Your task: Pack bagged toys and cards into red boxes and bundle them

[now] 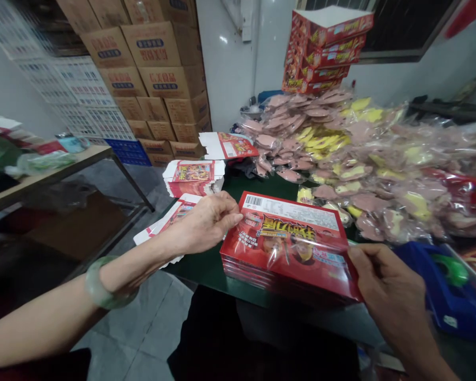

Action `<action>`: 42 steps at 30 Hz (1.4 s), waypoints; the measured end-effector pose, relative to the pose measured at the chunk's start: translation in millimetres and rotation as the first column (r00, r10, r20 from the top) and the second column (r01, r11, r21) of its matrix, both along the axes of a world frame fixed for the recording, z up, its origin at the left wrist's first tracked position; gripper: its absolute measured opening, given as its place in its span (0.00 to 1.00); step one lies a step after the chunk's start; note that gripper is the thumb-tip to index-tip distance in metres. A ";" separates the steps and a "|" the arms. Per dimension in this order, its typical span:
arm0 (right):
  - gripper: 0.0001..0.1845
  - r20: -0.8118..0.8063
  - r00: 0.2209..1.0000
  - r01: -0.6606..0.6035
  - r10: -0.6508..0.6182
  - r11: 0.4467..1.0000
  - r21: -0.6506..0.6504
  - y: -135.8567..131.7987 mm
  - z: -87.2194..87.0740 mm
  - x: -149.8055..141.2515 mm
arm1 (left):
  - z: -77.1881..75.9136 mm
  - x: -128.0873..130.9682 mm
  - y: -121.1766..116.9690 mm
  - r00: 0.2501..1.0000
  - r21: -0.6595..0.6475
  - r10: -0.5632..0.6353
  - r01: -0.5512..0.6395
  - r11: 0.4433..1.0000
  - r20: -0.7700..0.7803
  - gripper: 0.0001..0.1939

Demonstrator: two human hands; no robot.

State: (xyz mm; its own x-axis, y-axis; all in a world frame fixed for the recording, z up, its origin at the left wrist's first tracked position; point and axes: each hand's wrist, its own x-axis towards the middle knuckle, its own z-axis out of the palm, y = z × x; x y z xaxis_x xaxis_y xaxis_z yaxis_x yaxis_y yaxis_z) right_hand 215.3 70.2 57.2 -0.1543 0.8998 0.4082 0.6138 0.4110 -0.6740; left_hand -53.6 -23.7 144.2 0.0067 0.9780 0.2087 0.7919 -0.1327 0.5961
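Close together, the thumb and fingers of the left hand (212,222) meet at the left edge of a stack of red boxes (289,238); whether they pinch anything cannot be told. The right hand (396,288) has its thumb at the stack's right edge, fingers bent, their hold unclear. The stack lies on a dark green table (194,275), between flattened cartons (196,174) on the left and a blue tape dispenser (424,270) on the right. Beyond spreads a heap of bagged pink and yellow pieces (365,153).

Dim, cool light, glare on the red boxes (289,233), blurred edges
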 end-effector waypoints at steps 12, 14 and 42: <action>0.14 -0.008 1.000 -0.010 0.010 0.999 0.036 -3.5 3.9 -6.1 | -15.1 8.7 -22.0 0.987 0.063 0.082 -0.091 0.994 0.136 0.15; 0.14 -0.007 1.000 -0.021 0.021 0.999 0.032 -3.4 4.0 -6.3 | -19.1 7.0 -15.8 0.991 0.146 0.118 -0.127 0.981 0.069 0.15; 0.15 -0.459 0.880 -0.034 -0.120 0.949 -0.313 4.7 -6.7 -30.9 | -65.8 -33.0 45.2 0.959 0.304 0.252 -0.204 0.931 -0.127 0.12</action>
State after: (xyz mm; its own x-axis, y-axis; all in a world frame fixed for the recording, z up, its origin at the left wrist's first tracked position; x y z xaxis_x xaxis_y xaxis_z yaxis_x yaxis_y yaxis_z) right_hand 184.4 74.9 50.4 0.0267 0.9913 0.1291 0.2077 0.1208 -0.9707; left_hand -86.5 21.5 78.4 -0.1523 0.8564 0.4933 0.9030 -0.0822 0.4216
